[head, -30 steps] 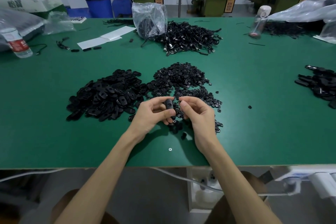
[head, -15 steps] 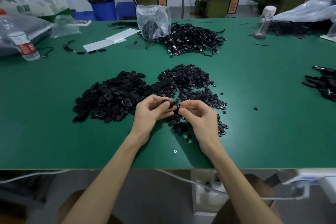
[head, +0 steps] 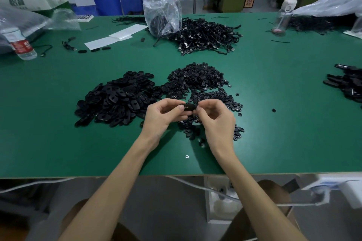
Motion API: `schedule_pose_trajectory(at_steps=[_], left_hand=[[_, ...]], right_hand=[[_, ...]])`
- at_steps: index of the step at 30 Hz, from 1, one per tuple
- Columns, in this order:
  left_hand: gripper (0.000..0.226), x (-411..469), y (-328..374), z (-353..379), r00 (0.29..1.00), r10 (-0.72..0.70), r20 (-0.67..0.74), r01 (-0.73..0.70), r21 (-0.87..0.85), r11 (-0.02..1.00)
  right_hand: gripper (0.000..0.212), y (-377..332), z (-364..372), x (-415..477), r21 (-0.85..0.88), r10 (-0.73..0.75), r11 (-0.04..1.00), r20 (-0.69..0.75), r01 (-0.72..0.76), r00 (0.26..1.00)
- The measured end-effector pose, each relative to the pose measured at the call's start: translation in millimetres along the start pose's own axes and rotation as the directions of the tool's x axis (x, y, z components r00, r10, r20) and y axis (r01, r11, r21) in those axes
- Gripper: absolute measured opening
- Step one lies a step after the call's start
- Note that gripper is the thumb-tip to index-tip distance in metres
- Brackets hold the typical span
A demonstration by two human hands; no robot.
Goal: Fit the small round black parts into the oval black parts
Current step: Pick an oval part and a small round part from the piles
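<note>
Black on black defeats detail: the oval part (head: 189, 107) shows only its middle, both ends are covered by fingertips, and we cannot tell whether a small round part is seated in it. The right fingers curl inward and hide whatever else they may carry. Part of the heap of small round parts (head: 197, 80) is masked behind the hands and wrists. A dark pile (head: 348, 86) at the right margin is cut off by the frame, and the contents of the clear plastic bag (head: 162, 15) at the far side are unreadable. The left hand (head: 162, 116) pinches the left end of the oval part between thumb and forefinger. The right hand (head: 217, 121) pinches the right end likewise, so the part lies level between them, over the near fringe of the round heap. The heap of oval parts (head: 117, 100) sits just left of the left hand and touches the round heap at its right side. One lone round part (head: 273, 110) lies apart, right of the right hand. We note bare green desk (head: 58, 143) on both sides of the forearms up to the near edge, and a wide bare band between the two heaps and the cable heap (head: 207, 35) beyond.
</note>
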State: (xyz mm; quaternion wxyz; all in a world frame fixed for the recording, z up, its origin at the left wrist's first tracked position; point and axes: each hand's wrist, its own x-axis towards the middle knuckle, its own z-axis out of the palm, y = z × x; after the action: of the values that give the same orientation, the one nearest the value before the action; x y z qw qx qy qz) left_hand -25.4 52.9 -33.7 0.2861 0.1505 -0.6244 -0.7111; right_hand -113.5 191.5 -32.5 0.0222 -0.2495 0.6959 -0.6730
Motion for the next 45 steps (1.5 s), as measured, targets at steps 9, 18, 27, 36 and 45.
schedule_pose_trajectory(at_steps=[9,18,27,36,45], left_hand=[[0.016,2,0,0,0.998,-0.052,0.041,0.051,0.029,0.998],[0.017,1,0,-1,0.999,-0.01,0.052,0.005,0.082,0.997],[0.013,0,1,-1,0.997,0.014,0.08,-0.022,0.103,0.994],[0.014,-1,1,1,0.997,0.04,0.072,-0.051,0.155,0.987],[0.013,-3,2,1,0.995,0.054,0.082,-0.072,0.227,0.971]], right_hand=[[0.014,0,4,-1,-0.067,-0.044,0.997,0.023,0.045,0.999],[0.015,-1,6,-2,-0.104,-0.068,0.992,0.013,0.069,0.998],[0.016,-4,7,-4,-0.173,-0.095,0.98,0.036,0.1,0.995],[0.015,-5,9,-7,-0.244,-0.102,0.963,0.051,0.111,0.993],[0.013,-8,12,-14,-0.428,-0.24,0.873,0.041,0.234,0.97]])
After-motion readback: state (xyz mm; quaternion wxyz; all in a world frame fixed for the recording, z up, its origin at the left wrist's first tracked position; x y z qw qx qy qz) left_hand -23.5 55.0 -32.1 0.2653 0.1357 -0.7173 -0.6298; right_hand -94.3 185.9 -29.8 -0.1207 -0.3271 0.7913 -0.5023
